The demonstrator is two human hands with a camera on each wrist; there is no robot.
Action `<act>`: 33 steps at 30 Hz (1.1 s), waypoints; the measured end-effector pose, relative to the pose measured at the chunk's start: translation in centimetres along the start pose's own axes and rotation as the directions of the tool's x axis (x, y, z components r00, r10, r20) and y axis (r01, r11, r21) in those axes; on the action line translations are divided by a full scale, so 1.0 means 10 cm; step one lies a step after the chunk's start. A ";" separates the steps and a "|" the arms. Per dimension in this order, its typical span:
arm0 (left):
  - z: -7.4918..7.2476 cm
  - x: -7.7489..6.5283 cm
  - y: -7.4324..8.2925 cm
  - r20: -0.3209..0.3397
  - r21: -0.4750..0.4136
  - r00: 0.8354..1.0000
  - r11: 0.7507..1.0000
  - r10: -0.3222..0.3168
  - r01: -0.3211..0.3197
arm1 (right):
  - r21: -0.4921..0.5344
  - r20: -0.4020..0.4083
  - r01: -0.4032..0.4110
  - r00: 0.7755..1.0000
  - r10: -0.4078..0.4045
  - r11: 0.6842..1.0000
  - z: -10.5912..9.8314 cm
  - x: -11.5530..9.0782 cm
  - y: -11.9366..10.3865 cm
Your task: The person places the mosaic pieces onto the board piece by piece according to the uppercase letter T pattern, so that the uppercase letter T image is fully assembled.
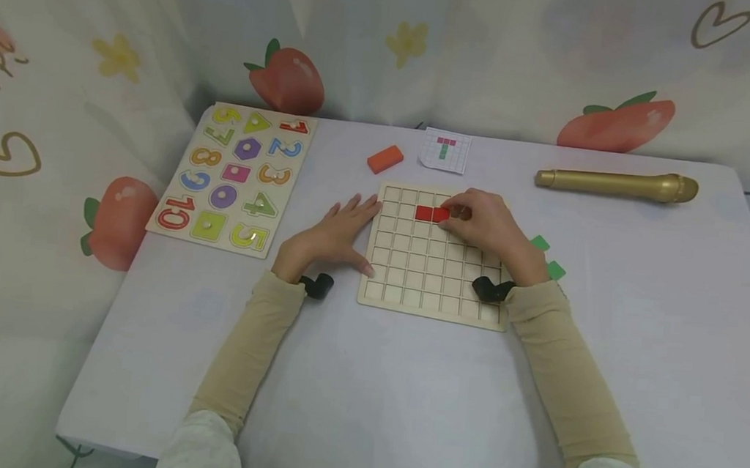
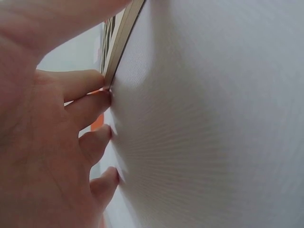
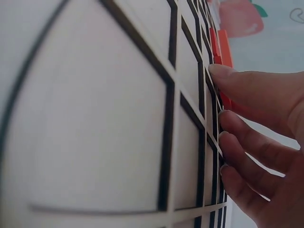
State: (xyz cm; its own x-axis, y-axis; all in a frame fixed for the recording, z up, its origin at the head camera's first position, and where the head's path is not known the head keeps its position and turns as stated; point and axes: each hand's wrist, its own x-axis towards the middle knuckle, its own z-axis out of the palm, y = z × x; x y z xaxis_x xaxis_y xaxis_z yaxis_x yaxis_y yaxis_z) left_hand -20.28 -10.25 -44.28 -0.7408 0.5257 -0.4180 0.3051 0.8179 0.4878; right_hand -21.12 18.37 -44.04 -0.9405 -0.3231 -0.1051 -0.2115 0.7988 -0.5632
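A wooden grid board (image 1: 405,275) lies flat on the table. One red square tile (image 1: 423,213) sits in a cell of its second row from the back. Right beside it, my right hand (image 1: 487,222) pinches another red tile (image 1: 441,215) with thumb and forefinger, low at the neighbouring cell. In the right wrist view, the thumb (image 3: 237,80) overlaps the red tiles while the other fingertips come down at the board. My left hand (image 1: 335,237) is spread at the board's left edge, its fingers straight. Thumb and fingertips touch that edge and the table.
Behind the board are an orange block (image 1: 384,159) and a pattern card (image 1: 445,150) with a red and green T shape. Green tiles (image 1: 555,270) lie right of the board, near my right wrist. A number-and-shape puzzle (image 1: 230,178) lies left, a gold microphone (image 1: 617,184) back right.
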 end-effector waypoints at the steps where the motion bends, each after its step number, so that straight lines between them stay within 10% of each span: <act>1: 0.00 0.00 0.00 0.001 -0.001 1.000 1.000 -0.001 0.001 | 0.004 0.000 -0.001 1.000 0.001 1.000 0.00 0.00 0.00; 33: 0.02 0.01 -0.03 -0.002 0.007 1.000 1.000 0.006 -0.006 | 0.098 -0.135 -0.133 0.980 0.145 0.986 -0.39 -0.67 0.35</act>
State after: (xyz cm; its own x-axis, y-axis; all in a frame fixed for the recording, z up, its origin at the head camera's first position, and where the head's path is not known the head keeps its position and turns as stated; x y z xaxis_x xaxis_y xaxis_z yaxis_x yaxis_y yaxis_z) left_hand -20.31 -10.41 -44.65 -0.7403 0.5300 -0.4136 0.3136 0.8165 0.4848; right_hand -16.56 25.32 -42.09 -0.9885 -0.1319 -0.0741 -0.0575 0.7808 -0.6222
